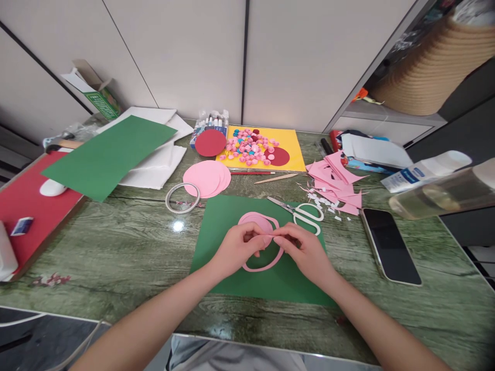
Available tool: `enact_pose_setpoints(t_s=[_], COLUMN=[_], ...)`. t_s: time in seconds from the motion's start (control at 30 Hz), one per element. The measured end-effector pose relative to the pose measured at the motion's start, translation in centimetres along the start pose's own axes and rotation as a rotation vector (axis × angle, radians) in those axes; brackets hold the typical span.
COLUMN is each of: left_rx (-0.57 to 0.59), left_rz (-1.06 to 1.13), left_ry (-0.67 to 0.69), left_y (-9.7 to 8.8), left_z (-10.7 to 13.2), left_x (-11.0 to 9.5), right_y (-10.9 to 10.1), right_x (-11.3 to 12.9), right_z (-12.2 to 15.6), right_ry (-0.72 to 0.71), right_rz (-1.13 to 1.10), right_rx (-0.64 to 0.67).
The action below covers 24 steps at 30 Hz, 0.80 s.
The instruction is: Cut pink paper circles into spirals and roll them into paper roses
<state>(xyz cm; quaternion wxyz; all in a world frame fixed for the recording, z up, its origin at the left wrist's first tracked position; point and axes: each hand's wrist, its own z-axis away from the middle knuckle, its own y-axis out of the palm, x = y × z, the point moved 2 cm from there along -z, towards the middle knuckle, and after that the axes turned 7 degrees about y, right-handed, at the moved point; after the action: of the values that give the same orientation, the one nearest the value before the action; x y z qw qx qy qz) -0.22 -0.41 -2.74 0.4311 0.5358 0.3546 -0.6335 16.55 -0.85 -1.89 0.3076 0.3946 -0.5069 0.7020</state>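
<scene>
My left hand and my right hand meet over a green paper sheet. Both are closed in a pinch on a thin pink paper strip, which shows in the small gap between the fingertips. A curved pink strip loops below the fingers over the green sheet. Just beyond my left fingers is a pink paper disc, partly hidden by that hand. Slightly open scissors with white handles lie beyond my right hand.
Pink paper circles and a tape roll lie left of centre. Behind sits a yellow sheet bearing many small rolled paper pieces. Pink scraps, a phone and a bottle stand or lie to the right.
</scene>
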Motion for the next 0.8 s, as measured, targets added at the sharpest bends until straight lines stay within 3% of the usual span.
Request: enact_pose_setpoints(t_s=[0.8], left_rx=[-0.035], left_rz=[-0.008], left_ry=[0.023], left_y=[-0.04], left_z=[0.00], left_x=[-0.17], right_y=[-0.24], right_x=[0.48], right_z=[0.18], right_ry=[-0.019], right_rz=[0.003], right_rx=[-0.028])
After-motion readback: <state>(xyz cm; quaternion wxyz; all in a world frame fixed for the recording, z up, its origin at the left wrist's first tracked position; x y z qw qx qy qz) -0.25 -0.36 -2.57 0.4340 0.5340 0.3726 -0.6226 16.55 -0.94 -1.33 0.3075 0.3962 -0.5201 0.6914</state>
